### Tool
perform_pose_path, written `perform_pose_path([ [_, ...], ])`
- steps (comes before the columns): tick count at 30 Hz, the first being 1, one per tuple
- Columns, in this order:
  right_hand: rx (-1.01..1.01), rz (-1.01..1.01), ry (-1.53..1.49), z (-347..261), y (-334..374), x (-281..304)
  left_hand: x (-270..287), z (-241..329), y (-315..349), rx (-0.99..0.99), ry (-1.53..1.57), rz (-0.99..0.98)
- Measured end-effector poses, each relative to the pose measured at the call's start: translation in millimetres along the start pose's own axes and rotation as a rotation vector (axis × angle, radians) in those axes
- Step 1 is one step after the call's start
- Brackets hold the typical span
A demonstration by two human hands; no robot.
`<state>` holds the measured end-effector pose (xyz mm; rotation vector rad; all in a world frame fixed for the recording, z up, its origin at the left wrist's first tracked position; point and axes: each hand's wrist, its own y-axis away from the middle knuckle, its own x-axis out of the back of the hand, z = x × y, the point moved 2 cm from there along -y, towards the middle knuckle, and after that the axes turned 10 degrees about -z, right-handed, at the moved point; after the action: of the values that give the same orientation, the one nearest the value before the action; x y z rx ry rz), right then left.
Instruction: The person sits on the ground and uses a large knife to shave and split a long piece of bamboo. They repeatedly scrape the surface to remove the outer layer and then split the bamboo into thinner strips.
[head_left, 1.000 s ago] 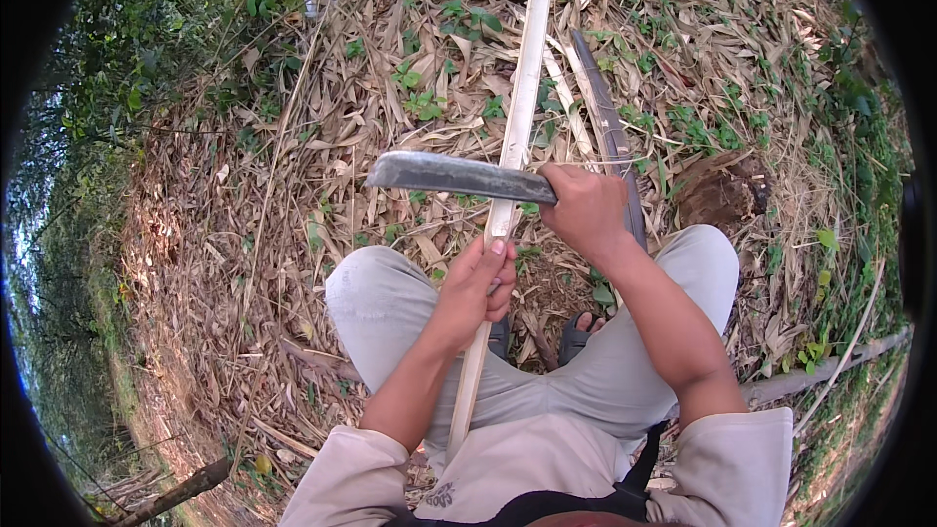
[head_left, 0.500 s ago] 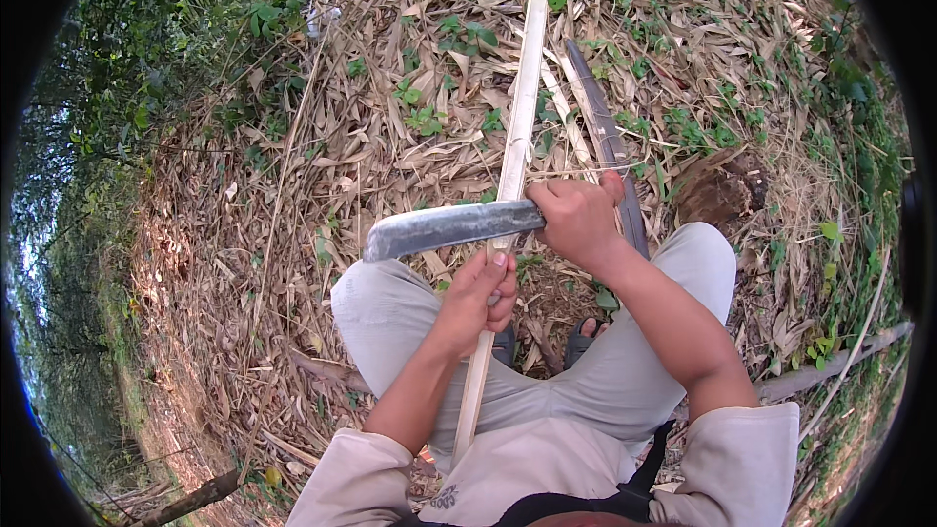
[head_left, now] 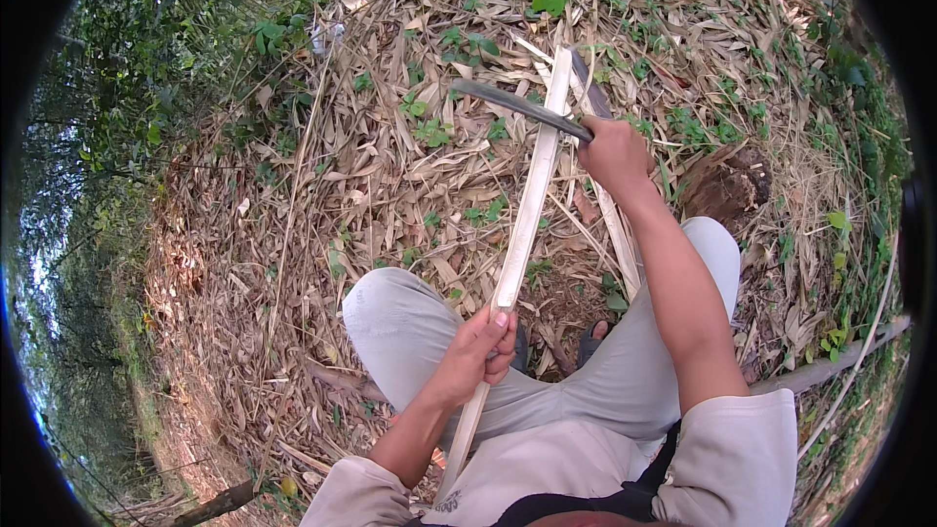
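Observation:
A long, pale split bamboo strip [head_left: 530, 210] runs from my lap away over the ground. Around its nearer part my left hand [head_left: 488, 346] is closed, thumb on top. Farther out, my right hand [head_left: 615, 154] grips a machete [head_left: 522, 105] with a dark metal blade. The blade lies across the strip near its far end, pointing left; whether it touches the strip I cannot tell. My right fist hides the handle.
Beyond my right hand lie a dark pole [head_left: 590, 88] and another pale strip [head_left: 617, 234]. A brown stump [head_left: 724, 181] stands right of my right forearm. Dry leaves [head_left: 390, 166] cover the ground, and a grey branch [head_left: 830, 368] lies at the right.
My right hand has moved the machete away from me along the strip, and its blade has turned more edge-on. My left hand has come slightly nearer, drawing the strip toward me.

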<state>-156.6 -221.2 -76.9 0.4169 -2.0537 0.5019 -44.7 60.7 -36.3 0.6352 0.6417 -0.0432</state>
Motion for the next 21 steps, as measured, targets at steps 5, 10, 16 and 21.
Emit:
perform_pose_path([
  [5,0.129,-0.216,0.005,-11.3,19.3,-21.5,7.3,-15.2,13.2,-0.034,0.139,0.029],
  [10,0.373,-0.045,0.061,-6.2,20.3,-29.7,-3.6,-14.1,37.2,-0.012,0.095,0.133],
  [16,0.176,-0.187,-0.084,-2.4,9.1,-33.8,-4.9,-23.5,45.3,0.026,0.182,0.146],
  [21,0.007,0.009,-0.028,20.4,-1.7,-29.0,-10.6,-33.2,55.4,0.156,0.017,0.198],
])
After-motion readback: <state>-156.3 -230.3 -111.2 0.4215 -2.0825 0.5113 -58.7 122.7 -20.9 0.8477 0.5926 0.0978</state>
